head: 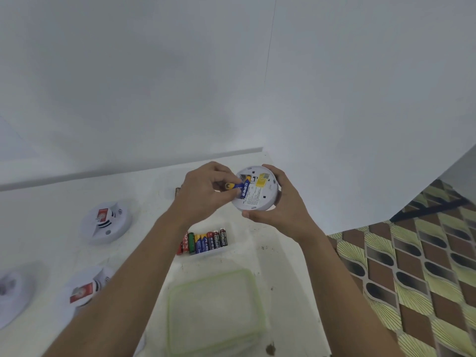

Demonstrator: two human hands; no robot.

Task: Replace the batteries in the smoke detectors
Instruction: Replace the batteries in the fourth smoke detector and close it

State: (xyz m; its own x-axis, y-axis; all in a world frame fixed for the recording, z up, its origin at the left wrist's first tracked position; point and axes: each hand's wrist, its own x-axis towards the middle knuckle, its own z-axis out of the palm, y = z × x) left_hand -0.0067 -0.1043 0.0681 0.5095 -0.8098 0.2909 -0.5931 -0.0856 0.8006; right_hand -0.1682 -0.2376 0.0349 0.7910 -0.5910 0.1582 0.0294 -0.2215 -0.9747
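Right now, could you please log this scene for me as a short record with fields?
left hand: pinches a blue battery
right hand: holds a detector, back side facing up
battery position: at the detector's open bay, gold end sticking out
spare batteries: in a row on the table, below the hands
other detectors: three on the table, to the left
container: clear, green-rimmed, nearer the camera than the spare batteries

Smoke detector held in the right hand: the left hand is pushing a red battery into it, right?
Not red. The head view shows the left hand pinching a blue battery at the smoke detector held by the right hand.
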